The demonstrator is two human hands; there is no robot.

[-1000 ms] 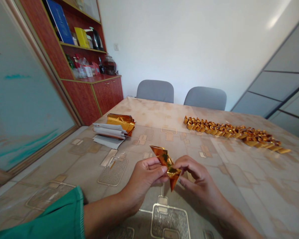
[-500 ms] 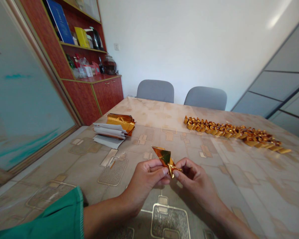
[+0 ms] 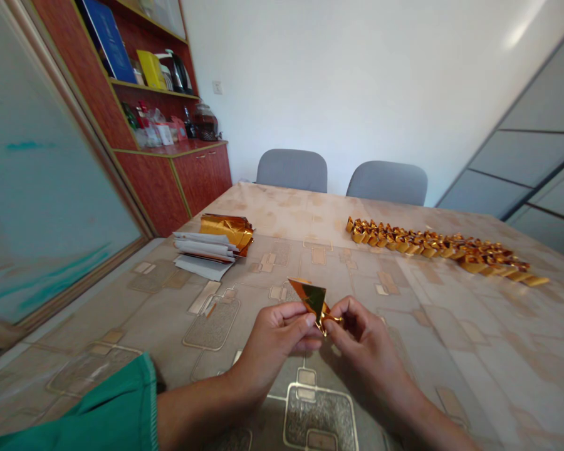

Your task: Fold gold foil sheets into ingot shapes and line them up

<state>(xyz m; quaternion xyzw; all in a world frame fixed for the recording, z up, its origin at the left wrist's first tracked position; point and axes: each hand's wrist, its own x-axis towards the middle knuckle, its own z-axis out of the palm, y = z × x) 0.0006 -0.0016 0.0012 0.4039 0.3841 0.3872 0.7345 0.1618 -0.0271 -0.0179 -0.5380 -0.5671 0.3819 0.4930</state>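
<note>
Both my hands hold a small folded piece of gold foil paper [image 3: 313,300] above the patterned tablecloth [image 3: 474,351]. My left hand [image 3: 275,341] pinches its lower left side between thumb and fingers. My right hand [image 3: 364,335] grips its lower right corner with thumb and forefinger. The foil forms a pointed triangle with a shiny dark face, and its lower end is partly hidden by my fingers. A green sleeve [image 3: 75,407] covers my left forearm at the bottom left.
A stack of gold foil sheets [image 3: 228,228] lies on white papers [image 3: 202,250] at the left. A long row of folded gold foil pieces [image 3: 432,247] runs across the far right of the table. Two grey chairs [image 3: 294,170] and a red-brown cabinet [image 3: 169,181] stand beyond.
The foil piece has become shorter and more compact, and its long lower point no longer hangs below my fingers. My hands have moved slightly closer together.
</note>
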